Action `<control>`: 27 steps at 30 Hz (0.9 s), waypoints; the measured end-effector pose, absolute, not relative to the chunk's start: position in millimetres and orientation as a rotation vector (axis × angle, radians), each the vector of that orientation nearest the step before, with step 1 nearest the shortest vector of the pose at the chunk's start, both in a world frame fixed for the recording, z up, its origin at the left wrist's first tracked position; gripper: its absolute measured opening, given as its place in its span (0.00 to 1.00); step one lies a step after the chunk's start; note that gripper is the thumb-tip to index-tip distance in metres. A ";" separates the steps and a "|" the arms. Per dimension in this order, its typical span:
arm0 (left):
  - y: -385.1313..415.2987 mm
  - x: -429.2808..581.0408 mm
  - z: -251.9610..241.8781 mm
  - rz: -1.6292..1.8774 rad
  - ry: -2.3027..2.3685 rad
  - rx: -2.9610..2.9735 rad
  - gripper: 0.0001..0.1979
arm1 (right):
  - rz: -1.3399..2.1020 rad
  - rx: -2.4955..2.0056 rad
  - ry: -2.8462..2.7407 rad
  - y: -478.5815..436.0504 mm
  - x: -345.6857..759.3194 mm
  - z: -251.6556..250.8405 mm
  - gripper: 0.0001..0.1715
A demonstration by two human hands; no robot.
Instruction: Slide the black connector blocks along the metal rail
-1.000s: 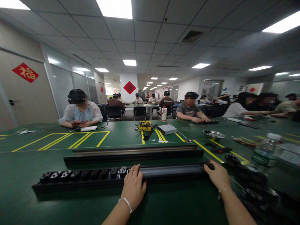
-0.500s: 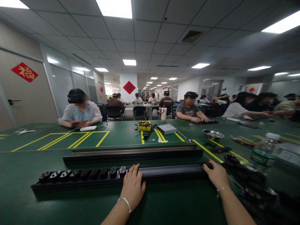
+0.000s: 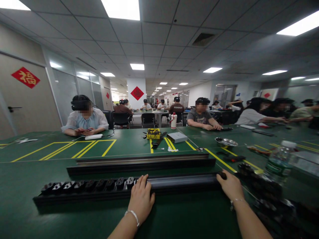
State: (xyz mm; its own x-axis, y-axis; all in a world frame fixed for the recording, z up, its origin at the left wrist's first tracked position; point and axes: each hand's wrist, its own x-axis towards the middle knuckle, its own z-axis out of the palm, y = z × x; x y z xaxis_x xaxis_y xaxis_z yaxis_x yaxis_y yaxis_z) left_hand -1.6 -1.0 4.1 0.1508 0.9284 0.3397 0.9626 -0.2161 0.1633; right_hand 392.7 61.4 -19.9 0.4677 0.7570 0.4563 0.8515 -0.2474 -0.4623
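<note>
A long black power strip housing (image 3: 82, 196) lies across the green table in front of me. Several black socket modules (image 3: 99, 185) stand in a row along its left part. To the right of them, a smooth dark cover (image 3: 181, 182) runs along the strip. My left hand (image 3: 142, 196) lies over the strip where the modules meet the cover, its fingers on top and far side, thumb on the near side. At the strip's right end, my right hand (image 3: 230, 184) is closed around a small dark rounded part (image 3: 221, 175), whose exact kind I cannot make out.
Just beyond lie two black rails (image 3: 142, 162). To my right are a pile of blurred black modules (image 3: 264, 189), a water bottle (image 3: 279, 162), a metal bowl (image 3: 226, 142) and a black-and-red tool (image 3: 235, 158). Two people (image 3: 84, 114) (image 3: 203, 114) sit opposite.
</note>
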 end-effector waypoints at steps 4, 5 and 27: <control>-1.5 -1.4 5.2 -0.550 -1.922 -2.314 0.13 | -0.160 -2.067 -1.328 59.7 391.2 -17.5 0.30; -1.4 -1.4 5.1 -0.547 -1.925 -2.314 0.13 | -0.148 -2.075 -1.324 59.1 390.2 -16.3 0.30; 2.1 -3.1 -3.0 -0.608 -1.872 -2.294 0.12 | -0.150 -2.013 -1.326 57.3 388.7 -11.6 0.22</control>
